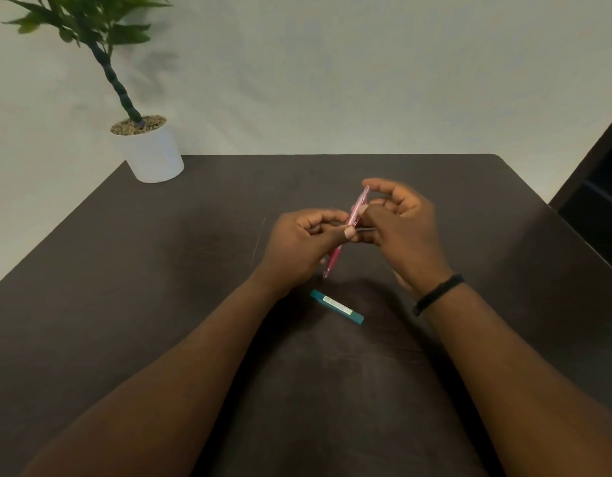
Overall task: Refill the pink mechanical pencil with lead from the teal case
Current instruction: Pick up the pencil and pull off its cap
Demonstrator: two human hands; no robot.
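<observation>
The pink mechanical pencil (356, 210) is held tilted above the dark table, its tip pointing down toward me and its top end up and away. My left hand (302, 247) pinches the pencil's middle between thumb and fingers. My right hand (400, 222) grips the upper part, with a finger curled over the top end. The teal lead case (337, 307) lies flat on the table just below both hands, closer to me, touched by neither hand. It looks closed.
A potted plant in a white pot (153, 151) stands at the table's far left corner. The dark table (160, 270) ends at a wall behind. A dark piece of furniture (600, 187) stands past the right edge.
</observation>
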